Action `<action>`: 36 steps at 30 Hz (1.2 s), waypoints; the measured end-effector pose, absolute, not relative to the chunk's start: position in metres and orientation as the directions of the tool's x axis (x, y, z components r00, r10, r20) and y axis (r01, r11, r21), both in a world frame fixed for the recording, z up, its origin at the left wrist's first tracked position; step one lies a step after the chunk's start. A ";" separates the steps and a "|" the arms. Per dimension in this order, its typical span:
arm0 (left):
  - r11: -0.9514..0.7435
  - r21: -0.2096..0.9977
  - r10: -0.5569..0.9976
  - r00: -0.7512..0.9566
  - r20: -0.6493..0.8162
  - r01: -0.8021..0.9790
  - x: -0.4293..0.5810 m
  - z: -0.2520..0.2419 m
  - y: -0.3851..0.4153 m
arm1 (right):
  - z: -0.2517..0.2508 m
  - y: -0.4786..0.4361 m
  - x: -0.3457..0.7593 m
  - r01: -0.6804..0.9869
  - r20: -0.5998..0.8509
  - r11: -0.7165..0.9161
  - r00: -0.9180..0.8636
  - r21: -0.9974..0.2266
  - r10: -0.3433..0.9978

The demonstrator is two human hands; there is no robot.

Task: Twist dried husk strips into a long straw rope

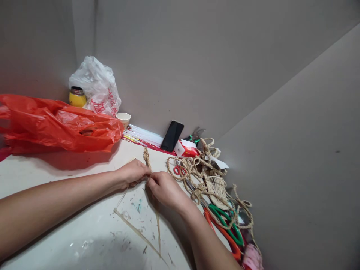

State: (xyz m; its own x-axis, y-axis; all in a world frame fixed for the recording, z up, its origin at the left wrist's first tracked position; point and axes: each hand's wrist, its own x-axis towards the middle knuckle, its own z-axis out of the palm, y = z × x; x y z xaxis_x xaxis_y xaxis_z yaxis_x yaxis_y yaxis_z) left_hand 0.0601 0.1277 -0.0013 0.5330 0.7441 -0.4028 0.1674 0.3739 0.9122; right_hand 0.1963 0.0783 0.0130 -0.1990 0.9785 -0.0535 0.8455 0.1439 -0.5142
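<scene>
Both hands meet over the white table (95, 221), fingertips close together. My left hand (134, 173) pinches the lower end of a short braided straw cord (146, 156), whose upper part points away from me. Beside it my right hand (164, 187) has its thumb and fingers closed at the same end of the cord. Loose, thin straw strands (137, 232) trail from beneath the hands toward the front of the table. The exact grip point is partly hidden by the fingers.
Tangled braided cord (216, 187) lies at the right, with red-handled scissors (180, 170), green-handled (227, 221) and orange-handled tools (225, 234). Behind are a phone (172, 135), a paper cup (123, 119), a red bag (56, 123), a clear bag (97, 82) and a yellow jar (77, 98).
</scene>
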 end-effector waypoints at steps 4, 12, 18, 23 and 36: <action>0.382 0.912 0.738 0.545 -0.398 0.148 0.060 0.001 0.127 | 0.024 0.067 0.190 0.870 -0.062 0.232 -0.285 -0.435 0.956; 0.493 0.866 0.633 0.649 -0.422 0.081 0.054 0.003 0.135 | 0.056 0.068 0.215 0.622 -0.256 0.067 -0.415 -0.780 0.873; 0.506 0.861 0.593 0.708 -0.383 0.041 0.053 0.000 0.140 | 0.020 0.094 0.216 0.442 -0.128 -0.073 -0.097 -0.894 0.987; 0.487 0.873 0.590 0.728 -0.351 0.026 0.052 -0.001 0.140 | 0.004 0.095 0.209 0.176 -0.326 -0.292 -0.209 -0.940 0.922; 0.158 0.958 0.687 0.670 -0.281 0.239 0.050 -0.002 0.135 | 0.001 0.101 0.214 0.018 -0.460 -0.472 -0.268 -0.881 0.847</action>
